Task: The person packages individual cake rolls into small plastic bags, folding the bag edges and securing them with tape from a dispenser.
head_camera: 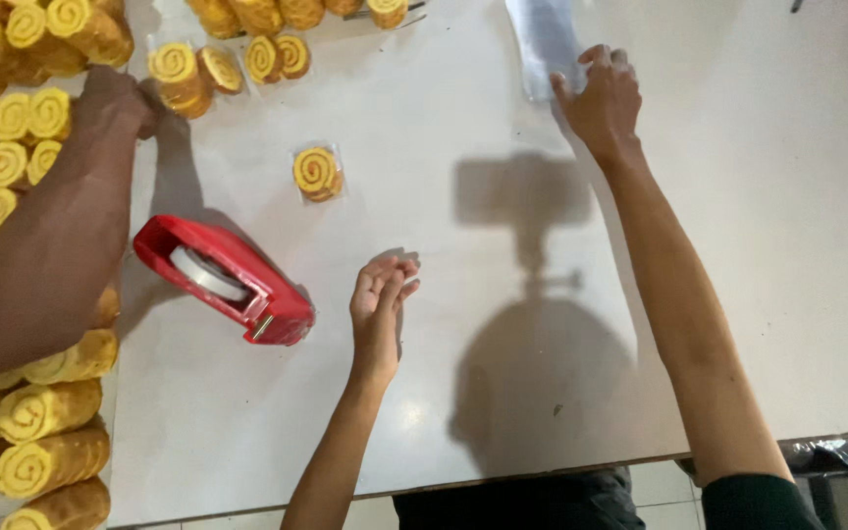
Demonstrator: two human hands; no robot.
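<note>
Two hands of the wearer were seen over a white table (503, 373). The left hand (381, 299) was held open, palm turned inward on edge, fingers loosely together and slightly curled; nothing was gripped. It was positioned just right of a red tape dispenser (228, 280), apart from it, not touching. The dispenser lay tilted on the table, white tape roll (206, 273) visible in it, cutter end pointed toward the left hand.

The right hand (601, 98) was stretched far forward, palm down, fingers spread and laid on the near end of a stack of clear bags (542, 34) at the table's far edge. Whether a bag was pinched could not be told; only contact on top was seen.

One wrapped roll slice (317, 174) lay alone on the table, between the dispenser and the bags, well apart from both hands. More wrapped slices (228, 64) were grouped at the far left.

A second person's arm (51, 226) came in from the left, its hand (115, 98) resting near the wrapped slices. Many unwrapped yellow spiral rolls (46, 461) were piled along the left edge, under and around that arm. A shadow of the wearer was cast on the table centre.
</note>
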